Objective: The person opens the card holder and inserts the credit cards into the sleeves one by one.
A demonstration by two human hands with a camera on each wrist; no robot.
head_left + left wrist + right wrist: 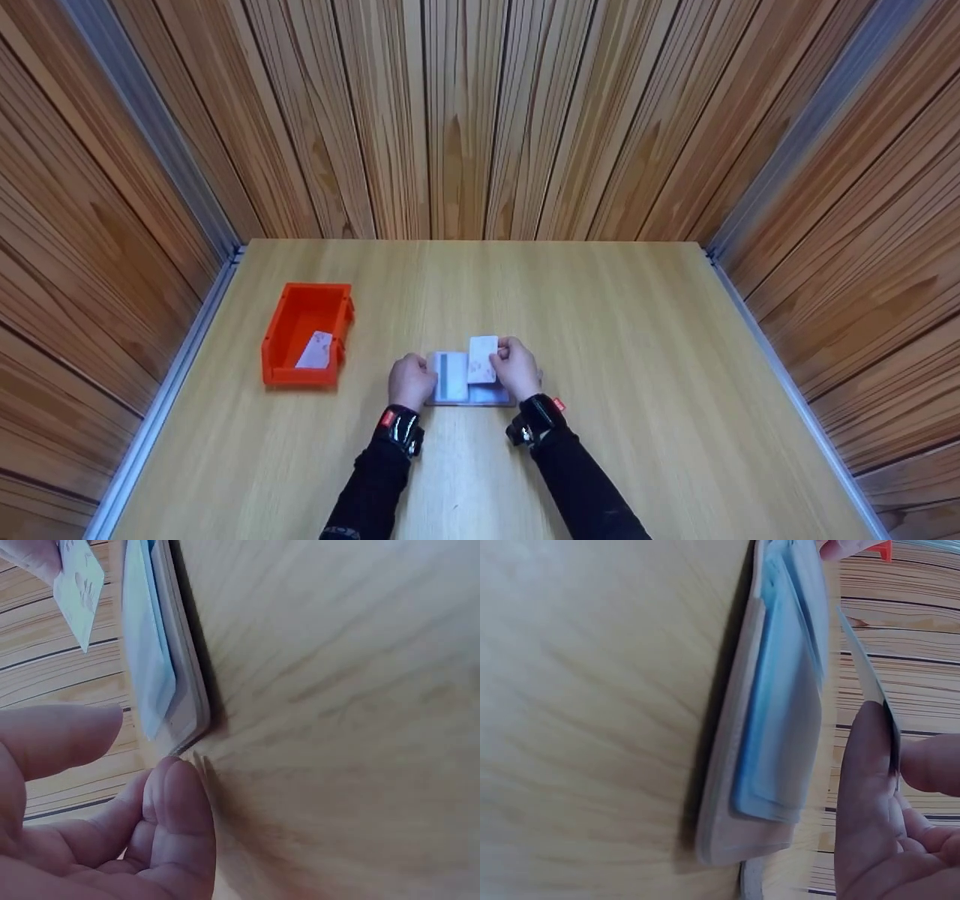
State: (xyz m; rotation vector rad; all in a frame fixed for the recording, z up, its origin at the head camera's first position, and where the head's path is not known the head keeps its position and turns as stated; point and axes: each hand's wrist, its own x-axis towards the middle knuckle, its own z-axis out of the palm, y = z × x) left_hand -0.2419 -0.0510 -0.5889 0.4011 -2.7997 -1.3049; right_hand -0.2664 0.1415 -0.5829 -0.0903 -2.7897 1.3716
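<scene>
An opened card wallet (454, 379) with bluish clear sleeves (780, 735) lies flat on the table, between both hands. My right hand (517, 369) pinches a white printed card (481, 358) between thumb and fingers, above the wallet's right half. In the right wrist view that card (866, 671) stands edge-on, apart from the sleeves. My left hand (412, 382) is at the wallet's left edge. Its fingers (180, 799) are loosely curled by the wallet's corner (196, 716), with the thumb apart from them; whether they touch it is hard to tell.
An orange bin (300, 377) stands on the table to the left, with a white printed card (315, 350) lying inside. Wooden plank walls (457, 120) close off the back and both sides of the table (637, 337). Each wrist wears a black strapped camera.
</scene>
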